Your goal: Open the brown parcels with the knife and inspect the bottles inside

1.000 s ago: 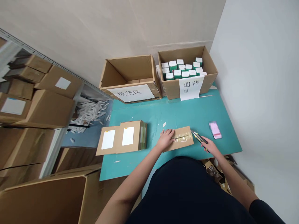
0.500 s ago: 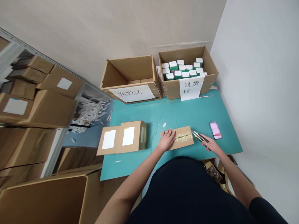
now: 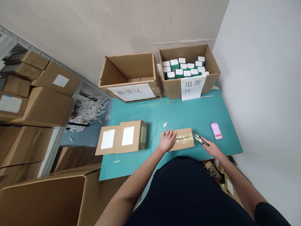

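Note:
My left hand (image 3: 167, 140) lies on the left end of a small brown cardboard box (image 3: 182, 146), fingers spread over its top. Clear, shiny tape runs along a seam on the box. In my right hand (image 3: 211, 148) is a utility knife (image 3: 202, 140) with a yellow and black handle. Its blade points left, and the tip is at the right end of the box; whether it touches the cardboard I cannot tell. My right-hand fingers are closed around the handle.
Two cardboard boxes with white labels (image 3: 128, 136) stand at the table's left. Behind are an open carton (image 3: 131, 78) with a paper sign and another carton (image 3: 170, 89) holding several green-white boxes. A phone (image 3: 216, 130) lies right on the green table (image 3: 150, 110). Shelved boxes (image 3: 54, 108) stand left.
The view has shifted slightly. My right hand has brought the knife tip a little nearer to me along the box's right end. My left hand stays on the box.

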`<state>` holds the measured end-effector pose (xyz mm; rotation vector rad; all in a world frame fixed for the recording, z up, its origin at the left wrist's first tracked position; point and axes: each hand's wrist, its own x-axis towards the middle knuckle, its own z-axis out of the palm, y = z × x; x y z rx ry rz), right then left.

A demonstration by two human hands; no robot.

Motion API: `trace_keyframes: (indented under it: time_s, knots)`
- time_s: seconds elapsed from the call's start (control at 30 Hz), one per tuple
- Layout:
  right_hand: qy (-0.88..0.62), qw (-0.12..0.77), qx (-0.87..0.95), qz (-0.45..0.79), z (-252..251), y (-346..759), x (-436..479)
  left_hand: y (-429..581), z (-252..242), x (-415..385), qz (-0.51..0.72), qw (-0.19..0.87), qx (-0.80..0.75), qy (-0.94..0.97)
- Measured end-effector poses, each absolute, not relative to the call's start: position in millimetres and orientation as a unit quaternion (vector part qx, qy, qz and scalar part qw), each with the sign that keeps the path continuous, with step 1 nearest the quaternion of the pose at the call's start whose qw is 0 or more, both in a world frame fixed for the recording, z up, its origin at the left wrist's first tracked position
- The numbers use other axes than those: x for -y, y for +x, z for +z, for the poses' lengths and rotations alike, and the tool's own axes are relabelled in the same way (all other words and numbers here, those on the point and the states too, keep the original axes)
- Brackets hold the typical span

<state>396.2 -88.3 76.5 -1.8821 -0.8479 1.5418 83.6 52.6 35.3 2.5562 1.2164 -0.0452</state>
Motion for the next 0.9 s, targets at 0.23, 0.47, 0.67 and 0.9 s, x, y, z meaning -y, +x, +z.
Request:
trace_keyframes:
  time_s: [0.23, 0.47, 0.67, 0.9]
  knots:
    - [-0.725, 0.223, 0.339, 0.557, 80.3, 395.9, 83.6, 81.4, 32.3, -46.4, -0.009, 0.113, -0.408, 0.906]
    - [-0.730, 0.200, 0.358, 0.547, 89.4, 395.0, 82.3, 81.4, 27.6, -38.5, -0.015, 0.102, -0.407, 0.908]
    - [-0.727, 0.193, 0.355, 0.556, 89.5, 392.4, 89.6, 84.0, 26.7, -39.6, -0.010, 0.106, -0.416, 0.903]
    - [-0.716, 0.201, 0.355, 0.567, 88.1, 389.6, 102.3, 86.9, 29.2, -39.1, -0.009, 0.100, -0.421, 0.902]
